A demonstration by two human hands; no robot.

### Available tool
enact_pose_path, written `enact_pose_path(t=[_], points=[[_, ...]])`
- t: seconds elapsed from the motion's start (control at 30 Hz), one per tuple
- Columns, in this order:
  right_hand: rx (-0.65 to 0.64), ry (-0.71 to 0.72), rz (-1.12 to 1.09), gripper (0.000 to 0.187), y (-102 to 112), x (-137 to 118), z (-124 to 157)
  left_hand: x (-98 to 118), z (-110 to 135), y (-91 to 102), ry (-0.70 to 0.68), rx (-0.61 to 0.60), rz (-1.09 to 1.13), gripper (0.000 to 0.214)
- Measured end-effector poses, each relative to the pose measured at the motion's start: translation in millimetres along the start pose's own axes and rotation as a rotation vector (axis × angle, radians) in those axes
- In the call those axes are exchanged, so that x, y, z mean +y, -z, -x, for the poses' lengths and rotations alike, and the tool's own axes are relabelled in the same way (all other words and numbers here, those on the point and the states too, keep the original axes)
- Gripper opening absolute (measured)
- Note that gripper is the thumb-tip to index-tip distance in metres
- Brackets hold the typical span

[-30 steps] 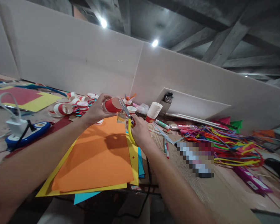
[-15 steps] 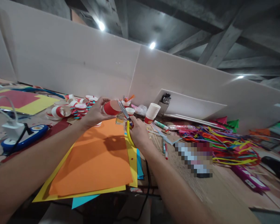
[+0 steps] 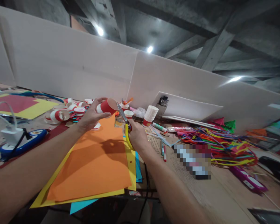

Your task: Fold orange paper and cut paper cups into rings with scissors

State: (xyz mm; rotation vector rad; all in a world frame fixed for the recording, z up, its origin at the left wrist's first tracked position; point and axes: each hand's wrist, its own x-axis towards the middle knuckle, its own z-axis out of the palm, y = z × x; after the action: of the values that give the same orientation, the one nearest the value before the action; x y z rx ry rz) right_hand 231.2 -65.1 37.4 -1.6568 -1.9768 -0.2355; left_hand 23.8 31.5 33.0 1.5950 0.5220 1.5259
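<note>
My left hand curls around one red-and-white cup, raised above the table; my right hand grips one pair of scissors, blades beside the cup's rim. One orange sheet extends toward the near edge; one cup stack and one bottle stand toward the far edge.
</note>
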Motion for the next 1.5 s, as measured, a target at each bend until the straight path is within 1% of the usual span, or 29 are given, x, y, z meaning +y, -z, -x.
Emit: enact_pose_path(t=[0.1,0.23,0.37,0.53,0.67,0.77,0.87,0.97,1.13,1.27,1.37,1.5], points=[[0.004,-0.011,-0.05,0.025,0.6,-0.6,0.2,5.4,1.3,-3.7,0.018,0.015,0.124,0.064],[0.027,-0.012,-0.111,0.034,-0.6,-0.6,0.9,12.5,4.8,-8.9,0.09,-0.019,0.236,0.061],[0.037,-0.003,-0.111,0.036,-3.0,0.0,2.0,9.7,8.4,-13.3,0.127,-0.066,0.25,0.063],[0.044,-0.013,-0.094,0.034,-2.8,0.5,3.1,2.6,11.8,-16.1,0.082,-0.105,0.216,0.06],[0.039,-0.031,-0.066,0.034,-1.8,-0.3,3.6,4.2,13.3,-18.6,0.06,-0.104,0.204,0.061],[0.049,-0.04,-0.073,0.035,-1.5,-1.2,3.2,8.3,14.4,-20.9,0.078,-0.09,0.289,0.064],[0.086,-0.048,-0.132,0.036,-1.5,-1.2,2.3,12.0,15.8,-21.7,0.119,-0.068,0.398,0.064],[0.106,-0.046,-0.2,0.034,-1.8,0.0,1.3,13.5,17.3,-20.7,0.168,-0.089,0.453,0.062],[0.11,-0.023,-0.184,0.036,-2.7,1.3,1.7,11.8,18.8,-20.2,0.195,-0.156,0.471,0.059],[0.121,0.005,-0.143,0.039,-1.9,0.7,3.2,10.5,19.3,-21.4,0.197,-0.163,0.467,0.063],[0.119,-0.002,-0.112,0.041,-0.8,0.5,3.6,10.1,19.8,-21.5,0.208,-0.175,0.453,0.065],[0.123,-0.003,-0.078,0.041,0.3,0.7,3.3,9.9,20.1,-21.0,0.209,-0.19,0.433,0.06]])
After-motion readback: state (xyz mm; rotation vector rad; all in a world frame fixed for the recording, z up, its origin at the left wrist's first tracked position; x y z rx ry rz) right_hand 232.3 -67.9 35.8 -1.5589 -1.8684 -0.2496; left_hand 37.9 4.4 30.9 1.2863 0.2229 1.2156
